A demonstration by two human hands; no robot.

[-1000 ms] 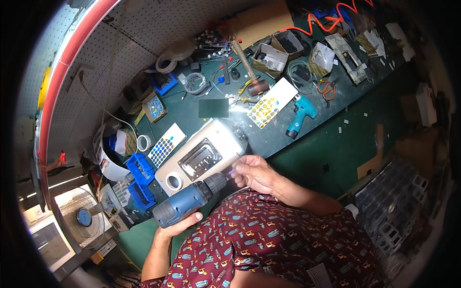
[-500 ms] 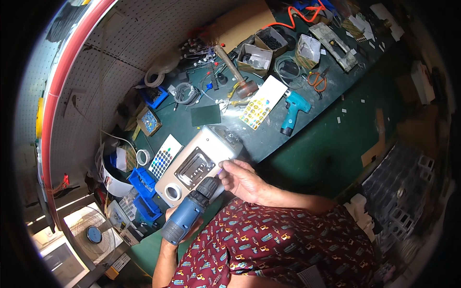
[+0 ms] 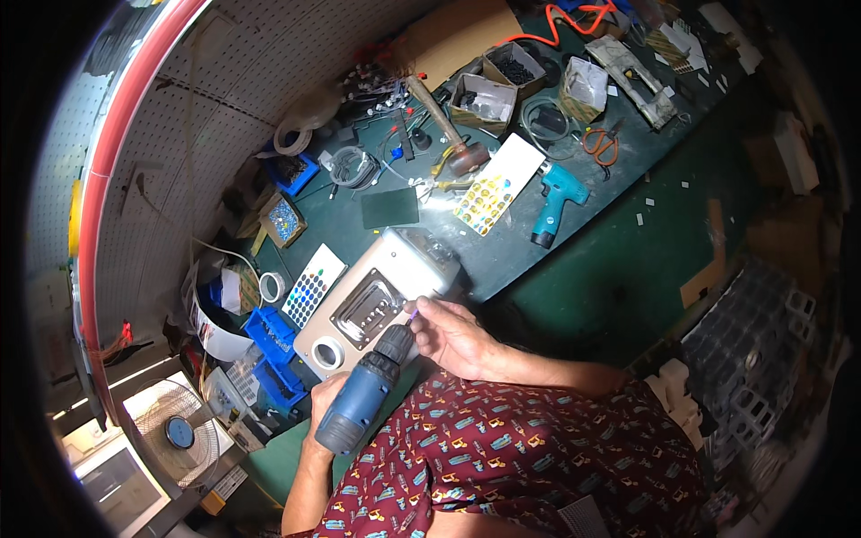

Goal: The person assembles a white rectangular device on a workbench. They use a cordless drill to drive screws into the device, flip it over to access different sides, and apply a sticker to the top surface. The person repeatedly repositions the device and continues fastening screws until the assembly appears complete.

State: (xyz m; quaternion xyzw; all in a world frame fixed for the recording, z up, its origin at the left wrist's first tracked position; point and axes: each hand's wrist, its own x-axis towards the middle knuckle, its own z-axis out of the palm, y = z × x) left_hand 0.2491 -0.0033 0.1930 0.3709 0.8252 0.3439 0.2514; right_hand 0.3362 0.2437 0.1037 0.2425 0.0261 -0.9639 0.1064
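Left hand (image 3: 326, 400) — fingers wrapped round the grip of a blue cordless drill (image 3: 357, 405), held over the tabletop's near edge, chuck aimed toward the other hand. Right hand (image 3: 453, 339) — thumb and fingertips pinching a small purple piece (image 3: 413, 316) just beside the chuck; whether the two touch cannot be told. Beneath and beyond both hands, at the near edge of the green tabletop (image 3: 502, 260): one beige housing (image 3: 401, 265), lying aslant, with a rectangular window and a round opening in its upper face. Near the left corner of the near edge: two blue bins (image 3: 269, 332), side by side; next to them, a sheet of dark and blue dots (image 3: 314, 287) and a white roll (image 3: 272, 287). Beyond the housing: one dark flat square (image 3: 390, 208). Along the near edge, to the right: one teal power tool (image 3: 560, 199), beside a sheet of yellow round stickers (image 3: 489, 204); farther along, orange-handled scissors (image 3: 602, 148). Toward the far edge: one wooden-handled mallet (image 3: 444, 119) and open cartons (image 3: 484, 100) with small parts.
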